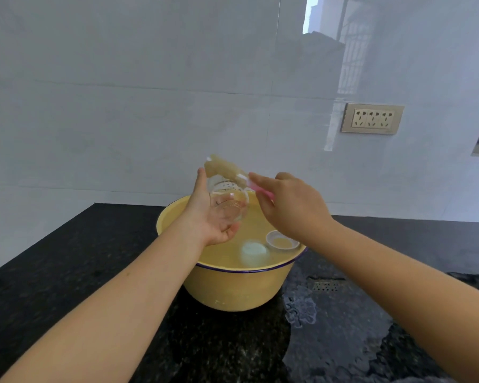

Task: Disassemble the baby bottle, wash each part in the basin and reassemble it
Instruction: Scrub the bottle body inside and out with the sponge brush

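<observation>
Washing stage of the task, viewed from the head camera. The dark speckled tabletop carries a yellow basin with a blue rim, filled with water. Spilled water lies on the surface just to the right of the basin. Above the basin's far side, the left hand cradles the clear bottle body, with the thumb up along one side and the fingers curled beneath it. The bottle body is tilted and clear of the water. The right hand, also above the basin, pinches the pink handle of a bottle brush. The brush's beige sponge head sits at the far end of the bottle body; whether it is inside the bottle or behind it cannot be told. Inside the basin, near its right rim, a white ring floats on the water. Just left of it, towards the near rim, is a pale round part whose identity is unclear. Judged progress: disassembly appears complete, since the bottle body is separate from the two parts in the basin. Scrubbing of the bottle body appears to be the step in hand. Whether the two smaller parts are already washed cannot be told, and reassembly is not yet done.
</observation>
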